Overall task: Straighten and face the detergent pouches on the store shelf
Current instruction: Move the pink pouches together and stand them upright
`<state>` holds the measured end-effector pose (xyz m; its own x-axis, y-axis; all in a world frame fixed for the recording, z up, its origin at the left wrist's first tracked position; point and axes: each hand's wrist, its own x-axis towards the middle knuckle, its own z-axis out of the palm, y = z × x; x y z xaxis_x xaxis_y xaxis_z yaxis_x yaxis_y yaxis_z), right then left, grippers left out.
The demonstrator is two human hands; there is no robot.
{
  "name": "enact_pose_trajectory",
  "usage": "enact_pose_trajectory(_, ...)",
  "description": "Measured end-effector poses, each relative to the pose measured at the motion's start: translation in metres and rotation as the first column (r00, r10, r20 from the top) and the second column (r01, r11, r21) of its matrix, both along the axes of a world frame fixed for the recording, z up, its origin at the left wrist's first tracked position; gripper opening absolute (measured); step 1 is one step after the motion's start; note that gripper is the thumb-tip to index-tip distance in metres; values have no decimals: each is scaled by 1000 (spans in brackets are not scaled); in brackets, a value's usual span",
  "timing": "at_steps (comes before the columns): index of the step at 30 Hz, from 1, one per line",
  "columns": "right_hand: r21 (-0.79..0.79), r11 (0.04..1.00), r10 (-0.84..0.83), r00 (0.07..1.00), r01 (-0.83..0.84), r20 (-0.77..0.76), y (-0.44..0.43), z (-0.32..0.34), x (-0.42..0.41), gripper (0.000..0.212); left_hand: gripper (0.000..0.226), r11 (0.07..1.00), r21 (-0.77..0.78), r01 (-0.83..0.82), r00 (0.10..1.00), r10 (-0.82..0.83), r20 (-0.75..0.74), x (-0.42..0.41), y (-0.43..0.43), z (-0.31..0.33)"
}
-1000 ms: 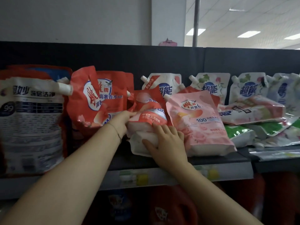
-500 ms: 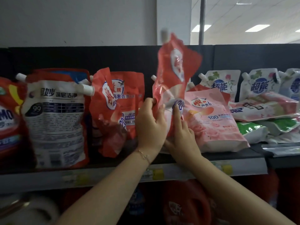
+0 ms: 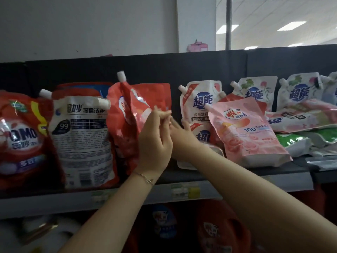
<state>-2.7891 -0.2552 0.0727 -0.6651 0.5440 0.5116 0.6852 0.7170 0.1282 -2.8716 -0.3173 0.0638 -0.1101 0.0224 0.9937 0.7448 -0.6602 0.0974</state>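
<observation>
The red pouch point(image 3: 127, 114) is held at its right edge by the left hand point(image 3: 155, 141), whose fingers are curled there. The thumb is hidden behind the hand, so the grip is only partly seen. The right hand point(image 3: 183, 138) is kept loose, its fingers straight and laid just behind the left hand.

Half a second earlier the pouch was raised high by both hands, beside the pink pouch point(image 3: 244, 132). It is now stood upright further left, leant against the other red pouches point(image 3: 156, 95), with its white spout point(image 3: 121, 76) topmost. The white-backed pouch point(image 3: 80, 136) is just beside it. The tall white pouch point(image 3: 200, 101) at the back, covered before, is now exposed.

Both sets of fingertips are blurred, and whether the right fingers touch the red pouch cannot be told. The pouch's base is hidden by the left wrist. A lower white pouch point(image 3: 202, 136) is partly covered by the right hand.

Open room is left on the shelf point(image 3: 237, 187) between the red pouch and the pink pouch, which is tilted with its base near the front edge. The dark back panel point(image 3: 182, 68) is seen bare above the spouts.
</observation>
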Motion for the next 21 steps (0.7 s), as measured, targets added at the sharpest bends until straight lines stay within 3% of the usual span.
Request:
enact_pose_trajectory(3, -185, 978, -65, 984, 96, 165, -4, -22, -13, 83, 8, 987, -162, 9, 999, -17, -44, -10, -2, -19)
enact_pose_trajectory(9, -345, 924, -91, 970, 166, 224, 5, -7, 14, 120, 13, 951, -309, 12, 999, -23, -30, -22, -10, -32)
enact_pose_trajectory(13, -321, 909, -160, 933, 266, 322, 9, 2, 43, 97, 15, 918, -396, -3, 999, -18, -49, -12, -10, -25)
enact_pose_trajectory(17, -253, 925, -254, 956, 284, 144, 13, -8, 76, 81, 17, 826, -563, -30, 999, 4, -47, 7, 0, -17)
enact_pose_trajectory(21, -122, 936, -317, 941, 331, 115, 17, -22, 106, 85, 17, 676, -732, 85, 992, 14, 127, 29, 21, -2)
